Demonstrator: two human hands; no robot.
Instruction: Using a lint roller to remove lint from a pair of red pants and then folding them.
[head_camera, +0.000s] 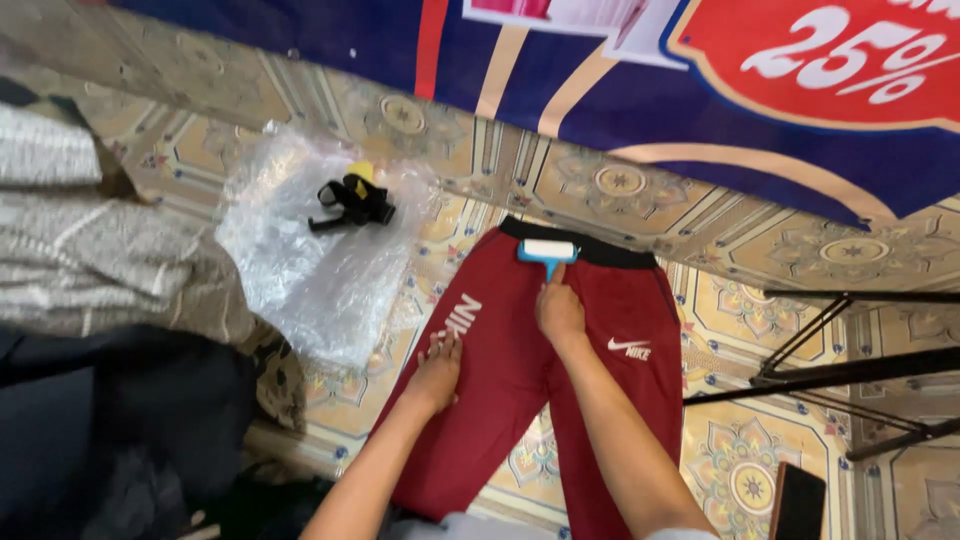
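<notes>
Dark red jogging trousers (500, 380) with a black waistband and white print lie flat on the patterned tile floor, waistband away from me. My right hand (559, 312) grips the blue handle of a lint roller (548, 251), whose white roll rests on the waistband. My left hand (437, 372) lies flat with fingers spread on the left trouser leg, pressing the cloth down.
A clear plastic bag (310, 250) lies left of the trousers with a black tape dispenser (352, 202) on it. Grey and dark fabric (90, 250) is piled at the far left. A black tripod stand (850, 370) spreads its legs at the right. A blue and red banner (700, 80) runs along the far edge.
</notes>
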